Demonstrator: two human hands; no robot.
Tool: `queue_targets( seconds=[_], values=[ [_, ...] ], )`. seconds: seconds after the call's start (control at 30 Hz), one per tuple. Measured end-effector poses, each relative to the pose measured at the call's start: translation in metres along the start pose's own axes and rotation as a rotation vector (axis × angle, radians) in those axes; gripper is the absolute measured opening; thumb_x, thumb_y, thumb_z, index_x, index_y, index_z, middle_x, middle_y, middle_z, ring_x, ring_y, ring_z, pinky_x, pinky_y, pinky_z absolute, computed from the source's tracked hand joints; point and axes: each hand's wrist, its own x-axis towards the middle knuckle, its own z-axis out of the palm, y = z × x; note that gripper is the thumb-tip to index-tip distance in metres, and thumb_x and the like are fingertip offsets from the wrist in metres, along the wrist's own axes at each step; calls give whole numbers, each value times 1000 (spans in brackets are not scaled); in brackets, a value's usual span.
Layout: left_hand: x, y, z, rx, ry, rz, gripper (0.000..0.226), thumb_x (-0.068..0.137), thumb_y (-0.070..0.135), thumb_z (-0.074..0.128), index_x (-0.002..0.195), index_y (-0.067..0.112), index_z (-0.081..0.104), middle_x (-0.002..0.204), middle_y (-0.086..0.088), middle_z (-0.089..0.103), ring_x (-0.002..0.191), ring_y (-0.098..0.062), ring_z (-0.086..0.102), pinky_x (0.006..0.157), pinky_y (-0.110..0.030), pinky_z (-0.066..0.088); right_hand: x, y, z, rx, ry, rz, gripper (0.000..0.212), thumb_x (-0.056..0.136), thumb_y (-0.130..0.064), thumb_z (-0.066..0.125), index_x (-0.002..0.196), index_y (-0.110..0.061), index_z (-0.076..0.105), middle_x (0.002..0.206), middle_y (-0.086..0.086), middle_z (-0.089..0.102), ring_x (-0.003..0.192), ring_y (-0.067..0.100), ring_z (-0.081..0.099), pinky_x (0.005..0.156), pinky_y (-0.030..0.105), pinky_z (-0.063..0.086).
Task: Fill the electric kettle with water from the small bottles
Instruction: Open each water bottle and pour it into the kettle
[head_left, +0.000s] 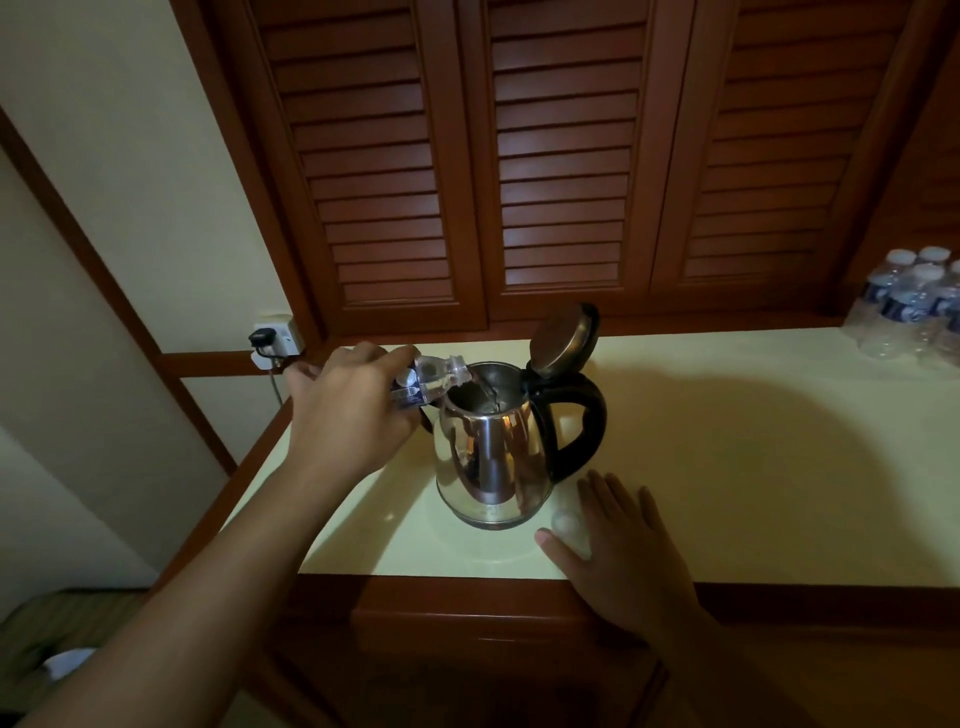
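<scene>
A steel electric kettle (491, 457) with a black handle stands mid-counter, its lid (563, 340) flipped up. My left hand (348, 410) grips a small clear water bottle (434, 382) with a blue label, tipped on its side with its mouth over the kettle's opening. A thin stream of water runs from it into the kettle. My right hand (623, 551) rests flat on the counter to the right of the kettle's base, fingers spread, holding nothing. A small clear bottle cap (566, 521) lies just beside its thumb.
Several more small water bottles (909, 306) stand at the counter's (753, 467) far right. A wall socket with a black plug (272, 340) and cord sits left of the counter. Louvred wooden doors (561, 156) rise behind. The counter's front edge has a wooden drawer (467, 618) below.
</scene>
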Motion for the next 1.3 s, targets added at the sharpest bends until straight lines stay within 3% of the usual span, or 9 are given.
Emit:
queue_targets(
  seconds=[0.17, 0.43, 1.0, 1.23, 1.3],
  values=[
    [6, 0, -2, 100, 36, 59, 60, 84, 33, 80, 142, 34, 62, 126, -2, 67, 120, -31, 58, 93, -58, 38, 0, 0, -1, -4, -11, -1, 101, 86, -86, 12, 160, -17, 14, 169, 3, 13, 156, 20, 6, 126, 49, 3],
    [11, 6, -1, 146, 61, 100, 69, 80, 20, 81, 143, 36, 60, 134, -1, 65, 127, -29, 55, 109, -71, 29, -1, 0, -1, 4, -9, -2, 100, 87, -85, 14, 161, -17, 13, 169, 3, 14, 156, 19, 8, 126, 49, 3],
    [19, 17, -3, 248, 61, 209, 68, 77, 9, 79, 139, 33, 63, 136, -5, 62, 138, -33, 45, 106, -76, 32, -1, 1, -1, 11, -12, 2, 97, 88, -83, 13, 161, -19, 13, 169, 2, 13, 156, 19, 6, 126, 50, 2],
    [20, 23, -2, 273, 70, 299, 62, 77, 17, 80, 135, 31, 66, 137, -6, 63, 141, -36, 44, 107, -74, 30, -8, 0, -8, 51, 29, -53, 70, 93, -74, 24, 156, -44, 16, 167, -5, 20, 156, 21, 9, 125, 52, -2],
    [20, 26, -3, 286, 65, 310, 63, 77, 18, 80, 137, 31, 65, 140, -7, 62, 144, -36, 42, 109, -76, 27, -9, 0, -10, 67, 30, -61, 64, 94, -71, 27, 153, -46, 24, 167, -5, 21, 156, 21, 8, 125, 52, -3]
  ],
)
